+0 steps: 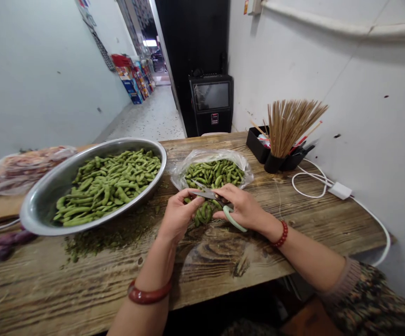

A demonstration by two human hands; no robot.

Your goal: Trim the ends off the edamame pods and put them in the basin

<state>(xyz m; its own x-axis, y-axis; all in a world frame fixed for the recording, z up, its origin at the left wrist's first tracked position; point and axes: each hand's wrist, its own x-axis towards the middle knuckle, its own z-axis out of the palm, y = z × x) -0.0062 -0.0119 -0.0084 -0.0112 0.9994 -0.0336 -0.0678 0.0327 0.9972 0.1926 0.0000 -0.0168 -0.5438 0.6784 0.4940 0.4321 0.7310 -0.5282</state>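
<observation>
One left hand (178,212) and one right hand (243,206), one pair of scissors (206,194), one basin (36,221) and one bag (177,177) are sharing one table (125,289), with pods (111,186) heaping too thickly to count. The right hand is gripping the scissors by their pale green handles, the parted blades pointing toward the left hand. The left thumb and fingers are meeting at the blades; whether they are pinching a pod, one cannot tell from here. Pods are lying in three lots: a small pile (204,213) just beneath the grip, a bagful just beyond it, the biggest heap to its left in the basin. One bundle of sticks (291,126) is standing beyond the grip, rightward.
</observation>
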